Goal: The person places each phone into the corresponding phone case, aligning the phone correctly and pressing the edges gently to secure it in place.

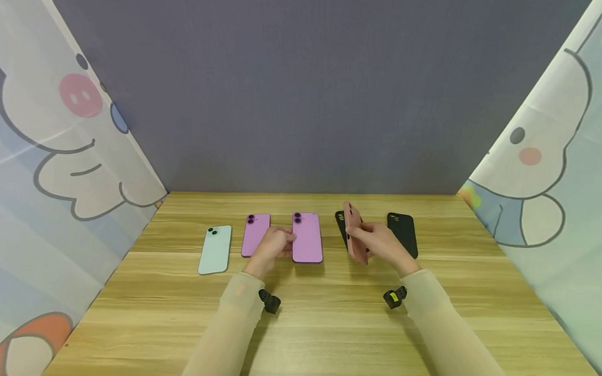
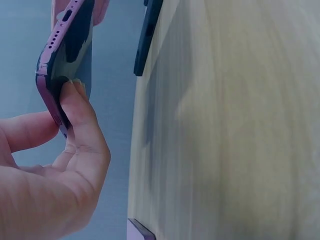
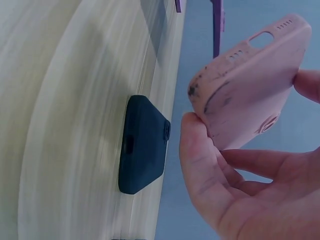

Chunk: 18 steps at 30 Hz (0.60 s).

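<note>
My left hand [image 1: 281, 242] pinches the lower left edge of a purple phone [image 1: 307, 237] between thumb and fingers; in the left wrist view the phone [image 2: 65, 55] is lifted off the wood, screen side toward the camera. My right hand [image 1: 368, 238] holds a pink phone case [image 1: 355, 232] on edge above the table. In the right wrist view, thumb and fingers grip the case [image 3: 250, 85] at its bottom end.
On the wooden table [image 1: 326, 321] lie a mint phone [image 1: 215, 250] and a second purple phone [image 1: 255, 234] to the left. One black case [image 1: 403, 233] lies right of my right hand, and another [image 1: 340, 222] lies partly behind the pink case. Cartoon-printed curtains flank both sides.
</note>
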Tool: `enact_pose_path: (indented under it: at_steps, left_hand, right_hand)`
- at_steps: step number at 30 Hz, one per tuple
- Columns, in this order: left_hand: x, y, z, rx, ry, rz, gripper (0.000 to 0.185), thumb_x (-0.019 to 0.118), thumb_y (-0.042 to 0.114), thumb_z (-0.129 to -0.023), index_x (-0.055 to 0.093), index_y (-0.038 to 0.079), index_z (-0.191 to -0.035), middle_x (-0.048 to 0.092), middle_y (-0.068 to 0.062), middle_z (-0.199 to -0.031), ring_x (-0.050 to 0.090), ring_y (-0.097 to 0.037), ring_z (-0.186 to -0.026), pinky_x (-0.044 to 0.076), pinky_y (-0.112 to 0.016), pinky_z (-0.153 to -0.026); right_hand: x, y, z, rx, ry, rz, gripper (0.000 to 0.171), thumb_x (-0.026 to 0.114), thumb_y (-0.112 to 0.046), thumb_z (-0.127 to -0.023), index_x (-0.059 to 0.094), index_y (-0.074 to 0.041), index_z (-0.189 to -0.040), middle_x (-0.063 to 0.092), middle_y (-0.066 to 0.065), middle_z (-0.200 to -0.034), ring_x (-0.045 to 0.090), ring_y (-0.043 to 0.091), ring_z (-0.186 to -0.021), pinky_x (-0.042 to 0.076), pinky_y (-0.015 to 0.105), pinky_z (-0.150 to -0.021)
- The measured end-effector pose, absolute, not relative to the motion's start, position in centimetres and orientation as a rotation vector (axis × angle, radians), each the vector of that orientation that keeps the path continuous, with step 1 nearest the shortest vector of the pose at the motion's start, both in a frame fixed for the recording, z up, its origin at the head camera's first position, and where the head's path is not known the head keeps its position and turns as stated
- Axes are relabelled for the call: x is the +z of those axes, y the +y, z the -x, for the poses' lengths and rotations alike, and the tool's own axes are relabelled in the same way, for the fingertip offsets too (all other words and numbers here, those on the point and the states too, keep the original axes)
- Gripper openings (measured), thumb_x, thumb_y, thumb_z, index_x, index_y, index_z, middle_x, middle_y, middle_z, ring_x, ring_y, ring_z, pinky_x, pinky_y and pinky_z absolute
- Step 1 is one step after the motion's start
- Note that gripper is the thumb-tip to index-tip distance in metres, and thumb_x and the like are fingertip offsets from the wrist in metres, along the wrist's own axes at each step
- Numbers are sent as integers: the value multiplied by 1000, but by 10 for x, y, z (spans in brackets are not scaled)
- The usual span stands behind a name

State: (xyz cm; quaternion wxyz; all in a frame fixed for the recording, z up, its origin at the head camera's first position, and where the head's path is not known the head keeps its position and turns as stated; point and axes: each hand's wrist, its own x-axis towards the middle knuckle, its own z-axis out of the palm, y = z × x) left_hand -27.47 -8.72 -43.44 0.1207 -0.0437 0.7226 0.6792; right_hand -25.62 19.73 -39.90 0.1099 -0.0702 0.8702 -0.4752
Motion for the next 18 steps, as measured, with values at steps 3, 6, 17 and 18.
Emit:
enact_pose_path:
  at_steps: [3, 6, 17, 18]
  left_hand:
    - [-433, -86, 274, 1987, 2112, 121, 33, 56, 4, -96, 55, -9, -127, 59, -8, -90, 58, -17, -75, 52, -29, -69]
    - [-431, -86, 272, 1992, 2117, 120, 32, 56, 4, -96, 55, -9, -125, 59, -8, -90, 58, -18, -76, 52, -29, -69]
    - [-428, -82, 269, 2019, 2109, 96, 29, 55, 2, -95, 55, -9, -122, 59, -7, -85, 58, -17, -71, 51, -29, -66]
    - [-428, -81, 269, 2021, 2108, 92, 28, 55, 2, -95, 55, -10, -121, 59, -7, -85, 58, -16, -71, 51, -29, -66]
  right_hand:
    - [-399, 194, 256, -1404, 2550, 201, 81, 57, -60, -98, 44, 0, -151, 59, 21, -137, 67, 26, -107, 59, 39, -78]
    - [-399, 192, 256, -1407, 2549, 200, 81, 57, -61, -98, 44, -1, -151, 59, 20, -138, 66, 26, -108, 58, 38, -78]
    - [-393, 181, 252, -1390, 2562, 230, 83, 56, -60, -99, 39, 0, -153, 55, 23, -142, 64, 31, -114, 59, 41, -78]
    - [-392, 180, 252, -1390, 2566, 229, 84, 56, -59, -99, 38, 1, -154, 54, 24, -143, 64, 32, -114, 59, 42, -79]
